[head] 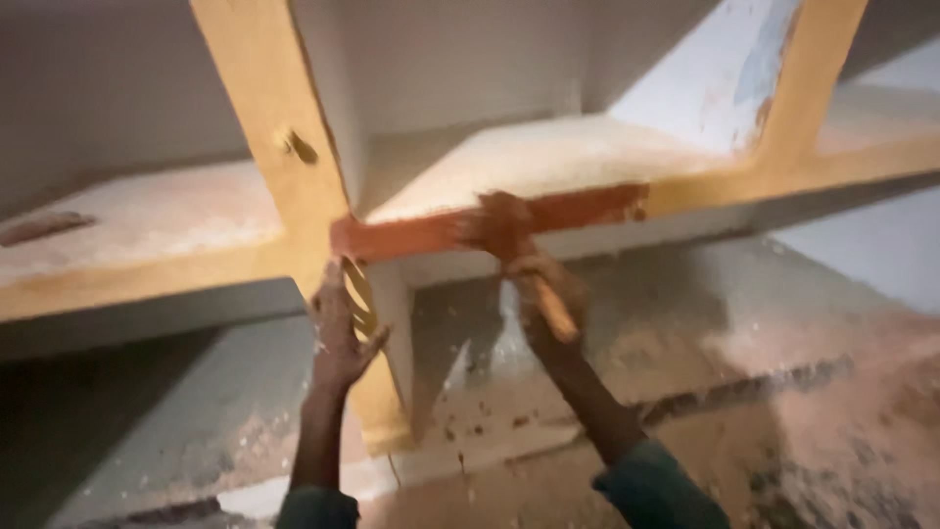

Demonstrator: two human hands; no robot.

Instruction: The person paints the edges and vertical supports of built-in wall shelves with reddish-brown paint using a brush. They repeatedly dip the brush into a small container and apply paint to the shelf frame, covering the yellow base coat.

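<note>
Right hand (550,299) was clamped around the wooden handle of a paintbrush (504,227), whose bristles pressed against the front edge of the shelf (587,206), on its reddish-brown painted strip. Left hand (343,323), fingers spread apart, lay flat against the yellow upright post (279,127) just below the joint. Reddish specks dotted the floor (803,411) beneath.

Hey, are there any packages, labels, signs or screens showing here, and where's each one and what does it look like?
None in view.
Only a built-in shelf frame painted yellow, its front edge partly coated red-brown.
The right hand holds a paintbrush against that edge.
The left hand rests on the yellow upright.
</note>
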